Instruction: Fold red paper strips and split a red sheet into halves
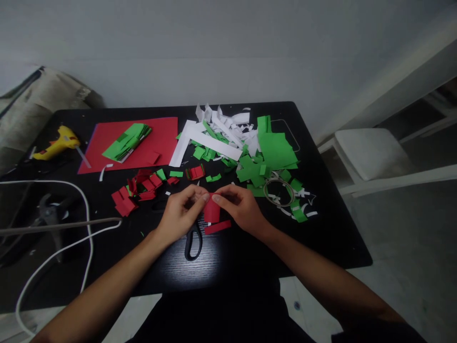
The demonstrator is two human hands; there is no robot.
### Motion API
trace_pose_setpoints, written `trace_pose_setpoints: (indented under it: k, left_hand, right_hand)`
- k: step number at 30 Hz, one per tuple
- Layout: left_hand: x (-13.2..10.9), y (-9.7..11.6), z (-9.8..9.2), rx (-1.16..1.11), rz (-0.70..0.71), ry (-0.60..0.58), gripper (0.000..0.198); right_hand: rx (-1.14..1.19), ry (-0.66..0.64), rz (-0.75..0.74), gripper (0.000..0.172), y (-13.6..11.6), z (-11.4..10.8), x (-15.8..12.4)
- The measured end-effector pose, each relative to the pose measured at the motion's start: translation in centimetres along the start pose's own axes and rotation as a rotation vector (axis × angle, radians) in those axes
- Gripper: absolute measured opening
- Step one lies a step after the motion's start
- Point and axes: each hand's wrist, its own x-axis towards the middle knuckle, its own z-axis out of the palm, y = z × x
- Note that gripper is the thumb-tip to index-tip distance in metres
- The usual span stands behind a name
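Observation:
My left hand (183, 209) and my right hand (240, 207) meet over the middle of the black table (332, 228). Both pinch a small red paper piece (212, 211) between thumb and fingertips, the left at its left edge, the right at its top right. Under the hands lie black-handled scissors (193, 241) and a red paper strip (217, 226). Several folded red paper pieces (137, 190) are scattered left of my left hand.
A red paper sheet (162, 138) with a stack of green strips (126, 141) lies at the back left. White and green scraps (250, 147) pile at the back right, with a tape ring (278, 191). A yellow glue gun (59, 142) and a white cable (84, 228) are at left. A white chair (371, 152) stands right.

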Motion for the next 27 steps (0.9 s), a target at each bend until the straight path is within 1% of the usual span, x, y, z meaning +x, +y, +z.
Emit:
trace_pose_setpoints:
  k: [2, 5, 9, 12, 15, 19, 21, 24, 27]
  left_hand:
    - [0.00, -0.16, -0.07, -0.006, -0.012, 0.031, 0.025]
    - [-0.05, -0.33, -0.15, -0.023, -0.030, 0.058, 0.026]
    - [-0.07, -0.25, -0.24, -0.079, -0.079, 0.035, 0.027]
    - [0.07, -0.01, -0.31, -0.097, -0.085, 0.013, 0.027]
    - [0.23, 0.22, -0.47, -0.036, -0.060, -0.012, 0.026]
    - [0.37, 0.36, -0.70, 0.074, 0.056, -0.069, 0.025]
    - [0.41, 0.38, -0.65, 0.095, 0.102, -0.074, 0.023]
    - [0.40, 0.38, -0.42, 0.078, 0.100, -0.028, 0.018]
    - [0.28, 0.19, -0.26, 0.053, 0.058, -0.005, 0.021]
  right_hand:
    - [0.021, -0.034, 0.045, 0.028, 0.15, -0.05, 0.04]
    - [0.027, -0.065, 0.082, 0.030, 0.27, -0.08, 0.00]
    - [0.018, -0.037, 0.079, 0.030, 0.26, 0.00, -0.07]
    - [-0.002, -0.031, 0.061, 0.030, 0.18, 0.05, -0.12]
    - [-0.024, -0.039, 0.041, 0.027, 0.05, 0.02, -0.16]
    - [-0.026, -0.052, 0.008, 0.021, 0.03, -0.05, -0.17]
    - [-0.022, -0.062, 0.004, 0.020, 0.16, -0.06, -0.17]
    - [-0.040, -0.070, -0.003, 0.020, 0.49, -0.05, -0.19]
    - [-0.033, -0.024, -0.016, 0.022, 0.71, -0.06, -0.17]
